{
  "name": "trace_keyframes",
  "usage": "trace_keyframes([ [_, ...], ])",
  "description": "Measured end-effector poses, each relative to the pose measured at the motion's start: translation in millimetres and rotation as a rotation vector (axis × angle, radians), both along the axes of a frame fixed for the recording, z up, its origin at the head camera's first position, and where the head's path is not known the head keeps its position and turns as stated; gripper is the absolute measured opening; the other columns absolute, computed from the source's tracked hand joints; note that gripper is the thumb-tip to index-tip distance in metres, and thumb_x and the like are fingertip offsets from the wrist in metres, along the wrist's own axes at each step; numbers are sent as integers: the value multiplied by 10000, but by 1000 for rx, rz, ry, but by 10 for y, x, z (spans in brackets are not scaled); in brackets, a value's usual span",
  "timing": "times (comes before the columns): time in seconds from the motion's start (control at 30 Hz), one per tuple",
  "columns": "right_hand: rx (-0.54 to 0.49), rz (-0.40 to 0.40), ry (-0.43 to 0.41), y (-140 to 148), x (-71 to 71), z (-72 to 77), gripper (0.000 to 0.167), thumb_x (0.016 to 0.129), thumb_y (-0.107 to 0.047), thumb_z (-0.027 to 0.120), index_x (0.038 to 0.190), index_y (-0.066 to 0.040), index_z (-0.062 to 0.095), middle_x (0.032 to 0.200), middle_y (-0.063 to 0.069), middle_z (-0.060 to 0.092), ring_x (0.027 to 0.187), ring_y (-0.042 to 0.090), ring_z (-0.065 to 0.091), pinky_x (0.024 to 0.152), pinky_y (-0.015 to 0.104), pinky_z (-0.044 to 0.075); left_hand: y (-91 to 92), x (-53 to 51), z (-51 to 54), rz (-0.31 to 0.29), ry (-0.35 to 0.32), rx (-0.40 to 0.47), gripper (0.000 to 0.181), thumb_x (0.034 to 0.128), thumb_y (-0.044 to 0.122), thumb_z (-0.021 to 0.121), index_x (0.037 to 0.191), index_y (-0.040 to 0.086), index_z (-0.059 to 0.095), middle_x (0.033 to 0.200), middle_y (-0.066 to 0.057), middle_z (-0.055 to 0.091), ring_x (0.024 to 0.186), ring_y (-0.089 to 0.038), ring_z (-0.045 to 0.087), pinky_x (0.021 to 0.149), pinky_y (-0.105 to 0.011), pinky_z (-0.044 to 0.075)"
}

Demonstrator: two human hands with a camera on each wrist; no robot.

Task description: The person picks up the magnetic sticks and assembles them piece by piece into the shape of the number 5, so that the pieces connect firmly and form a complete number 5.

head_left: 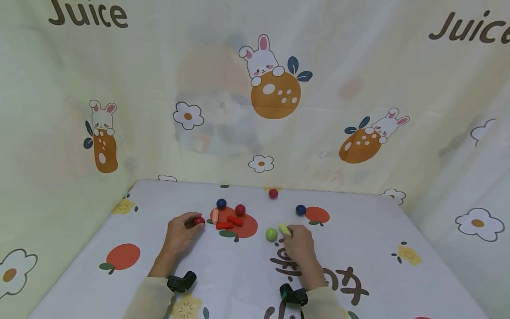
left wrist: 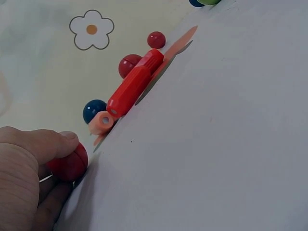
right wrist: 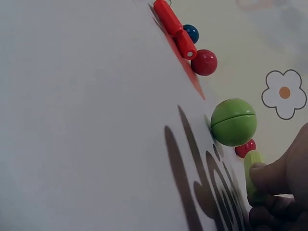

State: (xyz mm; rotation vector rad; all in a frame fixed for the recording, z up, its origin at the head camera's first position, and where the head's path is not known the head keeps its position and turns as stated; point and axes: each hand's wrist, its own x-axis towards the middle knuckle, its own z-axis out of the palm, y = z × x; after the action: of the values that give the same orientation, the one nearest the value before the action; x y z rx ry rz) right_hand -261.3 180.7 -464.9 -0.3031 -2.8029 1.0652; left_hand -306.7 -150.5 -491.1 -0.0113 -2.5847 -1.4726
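Observation:
My left hand [head_left: 180,234] pinches a red ball [left wrist: 71,163] between thumb and fingers, low over the tabletop. In my right hand [head_left: 299,244] is a short yellow-green rod [right wrist: 251,173], gripped by thumb and fingers. A green ball [head_left: 271,234] with a groove round it sits just left of that rod. Between the hands lie two red faceted rods [left wrist: 129,90] and a peach rod [head_left: 215,215] with a hole in its end. Behind them rest a dark blue ball [head_left: 221,204] and another red ball [head_left: 240,210].
Farther back on the printed white tablecloth [head_left: 239,274] is a red ball [head_left: 272,193]. A second blue ball [head_left: 300,210] lies beyond my right hand. A pale curtain [head_left: 223,146] with rabbit prints closes off the back and sides. Each wrist wears a black device [head_left: 182,282].

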Motion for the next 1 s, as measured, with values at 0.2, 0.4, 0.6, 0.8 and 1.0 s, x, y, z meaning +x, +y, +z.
trace_keyframes([
  [0.2,-188,-26,45,-14,-37,17,321,978,-86,607,1274,26,655,1096,151,678,995,269,603,895,430,517,-54,30,-5,10,1,-2,372,939,164,727,1302,98,674,1259,-114,669,1165,-295,627,999,-458,533],
  [0.4,-653,-66,42,25,-67,93,353,966,-63,603,1296,62,597,1081,150,626,893,214,595,789,302,523,-45,31,-22,-2,-4,13,383,937,169,732,1308,99,672,1278,-117,663,1176,-298,622,1001,-460,532],
  [0.6,-916,-82,52,32,-98,139,375,981,-40,602,1321,103,534,1057,124,588,863,175,589,810,294,527,-24,21,-15,-5,-15,26,390,938,162,732,1316,97,667,1292,-120,655,1194,-302,611,1012,-468,523],
  [0.8,-1016,-106,69,48,-119,153,305,969,-45,618,1246,65,552,968,60,579,829,167,586,747,251,517,-13,15,-1,-4,-16,17,389,939,171,733,1315,100,666,1286,-120,657,1193,-309,612,1007,-463,527],
  [1.0,-1084,-100,105,64,-126,181,207,948,-68,651,1116,21,567,836,16,609,772,156,606,691,235,503,-8,13,10,-14,-7,23,387,935,159,738,1311,95,670,1280,-117,662,1184,-301,617,1000,-460,532],
])
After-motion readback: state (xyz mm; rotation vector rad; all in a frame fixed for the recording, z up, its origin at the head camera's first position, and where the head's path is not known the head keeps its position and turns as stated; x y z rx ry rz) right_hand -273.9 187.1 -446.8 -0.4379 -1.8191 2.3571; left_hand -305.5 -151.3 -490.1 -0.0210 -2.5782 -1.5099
